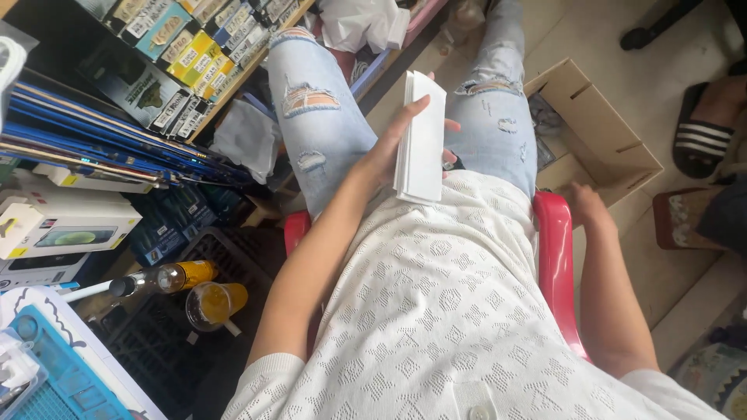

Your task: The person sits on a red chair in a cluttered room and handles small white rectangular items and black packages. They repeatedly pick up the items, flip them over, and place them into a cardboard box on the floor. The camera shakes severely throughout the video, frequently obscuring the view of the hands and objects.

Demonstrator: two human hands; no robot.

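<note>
Left hand [393, 152] grips white cards [421, 140]; right hand [585, 204] lowered.

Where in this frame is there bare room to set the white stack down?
Bare floor lies beyond the cardboard box, short of the sandalled foot. The shelves and the crate with the bottle are crowded. The left hand holds the white stack; the right hand reaches the box.

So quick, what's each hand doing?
Left hand: closed around a stack of white cards.
Right hand: down by the cardboard box; grip cannot be told.

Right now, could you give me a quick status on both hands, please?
Left hand gripping white stack. Right hand empty, at cardboard box. Nothing in the way.
</note>
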